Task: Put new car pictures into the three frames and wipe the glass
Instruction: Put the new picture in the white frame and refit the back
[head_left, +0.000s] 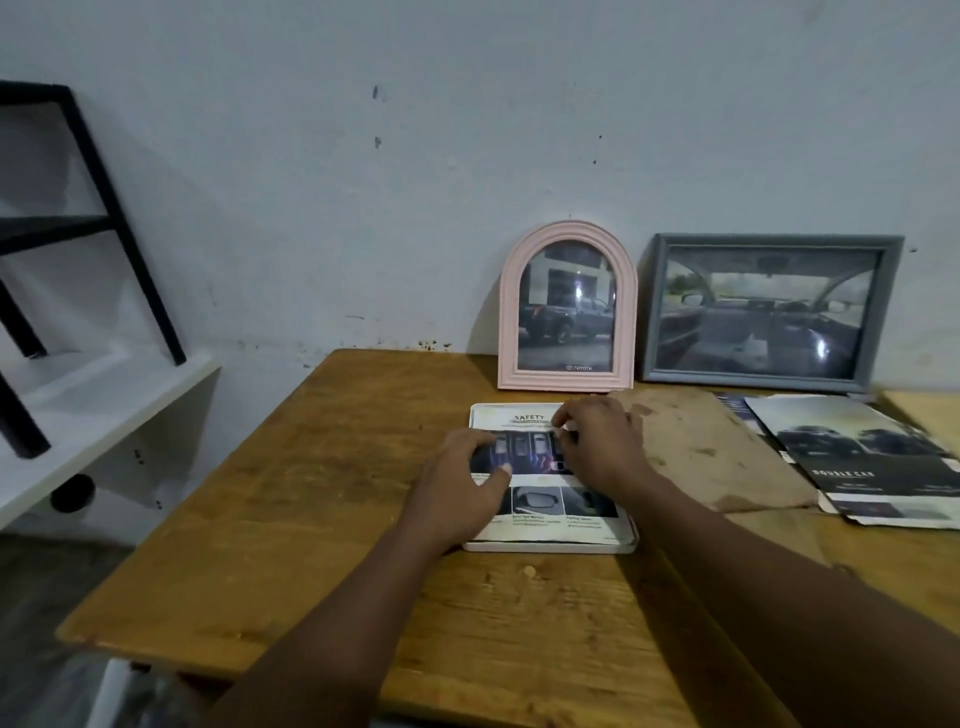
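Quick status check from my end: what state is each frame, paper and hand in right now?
Pink arched frame: upright against wall, car picture inside.
Grey frame: upright against wall, picture inside.
White frame: flat on table.
Safety sheet: lying on white frame.
Brochure: flat, untouched.
Left hand: pressing sheet.
Right hand: fingertips on sheet.

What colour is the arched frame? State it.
Pale pink, the arched frame, clearest in the head view.

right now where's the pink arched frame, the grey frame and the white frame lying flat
pink arched frame (567, 229), head view, top of its arch
grey frame (774, 240), head view, top rail
white frame (545, 546), head view, near edge
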